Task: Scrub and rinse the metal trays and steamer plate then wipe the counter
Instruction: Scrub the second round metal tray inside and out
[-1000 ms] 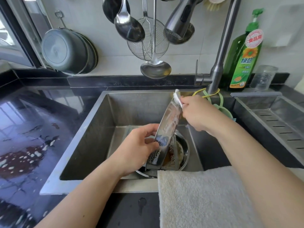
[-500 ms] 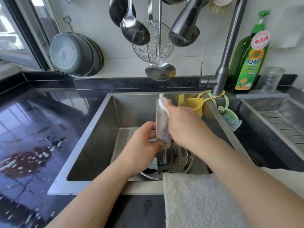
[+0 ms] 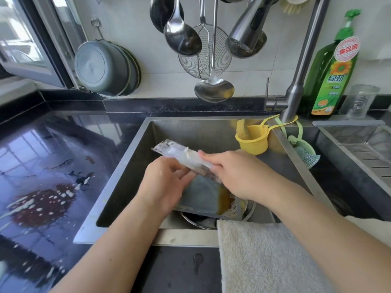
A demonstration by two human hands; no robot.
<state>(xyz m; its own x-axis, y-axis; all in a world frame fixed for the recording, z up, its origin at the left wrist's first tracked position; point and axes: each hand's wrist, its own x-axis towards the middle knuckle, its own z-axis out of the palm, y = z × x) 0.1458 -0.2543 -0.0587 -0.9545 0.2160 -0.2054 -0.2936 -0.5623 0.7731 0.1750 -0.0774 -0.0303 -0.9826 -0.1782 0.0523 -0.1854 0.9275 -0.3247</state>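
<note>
Metal tray (image 3: 186, 159), the one being scrubbed, now lies tipped over the sink (image 3: 131, 166), its long rim slanting from upper left down to the right between the two hands. A second ago it stood nearly upright on end, the right hand rubbing along its top edge; half a second ago it was still vertical. So the tray has been swung down and turned, which I take to mean one edge is finished and a fresh side is being brought round to the cloth. The scrubbing looks well short of done: brown residue and suds sit in the second tray (image 3: 213, 199) lying below, and that one rests on a round steamer plate (image 3: 247, 210) at the sink bottom.

Left hand (image 3: 165, 182) holds the lower part of the tray, fingers curled round its near edge and the thumb over the top. Right hand (image 3: 234, 172) presses on the upper rim with its fingers closed on a pale scrubbing cloth (image 3: 191, 154), a corner of which pokes out past the fingertips. The tray is blurred, so I cannot say for certain how much of the cloth is wrapped over the rim.

No water runs from the faucet (image 3: 296, 85), so rinsing has not begun. The black bench (image 3: 53, 166) at the left carries a reddish spill with white flecks, not yet wiped, and a towel (image 3: 264, 256) hangs over the sink's front edge.
</note>
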